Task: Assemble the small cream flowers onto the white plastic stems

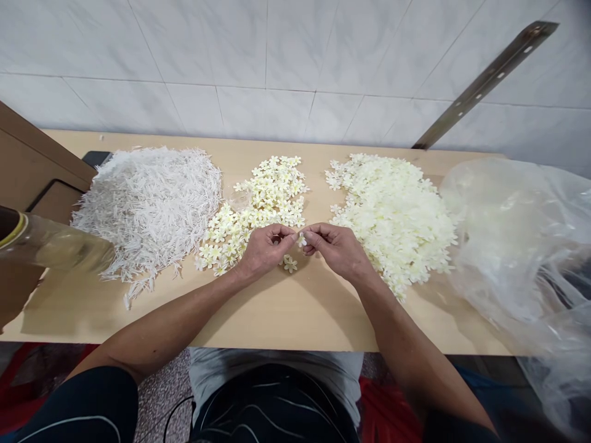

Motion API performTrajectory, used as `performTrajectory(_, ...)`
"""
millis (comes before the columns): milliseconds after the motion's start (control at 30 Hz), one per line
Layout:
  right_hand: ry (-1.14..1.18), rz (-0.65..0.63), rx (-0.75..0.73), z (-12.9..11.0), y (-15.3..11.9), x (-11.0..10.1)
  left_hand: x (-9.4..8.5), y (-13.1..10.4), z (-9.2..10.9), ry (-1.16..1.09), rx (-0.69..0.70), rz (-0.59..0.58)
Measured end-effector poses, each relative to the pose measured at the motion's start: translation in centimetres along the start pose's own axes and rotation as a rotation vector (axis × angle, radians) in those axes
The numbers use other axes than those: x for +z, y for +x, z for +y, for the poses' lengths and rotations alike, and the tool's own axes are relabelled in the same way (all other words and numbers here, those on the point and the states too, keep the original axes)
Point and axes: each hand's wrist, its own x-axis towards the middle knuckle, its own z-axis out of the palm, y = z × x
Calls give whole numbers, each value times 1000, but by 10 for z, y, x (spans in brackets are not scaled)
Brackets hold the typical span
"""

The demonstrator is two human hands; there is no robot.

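Observation:
In front of my chest both hands meet over the table. A small pale-yellow artificial flower [301,239] shows between their fingertips. My right hand [340,251] pinches it with thumb and forefinger. My left hand [266,251] is closed in a pinch right beside the flower; what its fingertips hold is hidden. Just below lies a loose flower [290,264]. Behind and left of my left hand spreads a pile of yellow-centred flowers [272,187]. Right of my right hand is a larger heap of paler flowers [397,209].
A big heap of thin white stem-like pieces [152,203] covers the table's left part. A clear jar-like container [69,246] juts in at far left, near a brown box [41,154]. Clear plastic bags [517,240] fill the right end. A metal strip [484,86] leans on the tiled wall.

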Motion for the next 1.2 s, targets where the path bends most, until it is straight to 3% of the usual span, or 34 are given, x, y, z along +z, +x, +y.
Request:
performTrajectory(300, 27, 14, 43, 11, 2, 8, 0, -3, 0, 109, 147, 85)
performTrajectory(467, 10, 69, 72, 13, 3, 11, 2, -5, 1, 120, 160, 93)
performTrajectory(800, -103, 62, 59, 8, 1, 7, 3, -8, 6, 166, 204, 122)
performTrajectory(1000, -140, 4, -9, 8, -1, 7, 1, -7, 7, 111, 175, 110)
performTrajectory(1200, -132, 65, -48, 15, -1, 7, -4, 0, 4, 59, 90, 142)
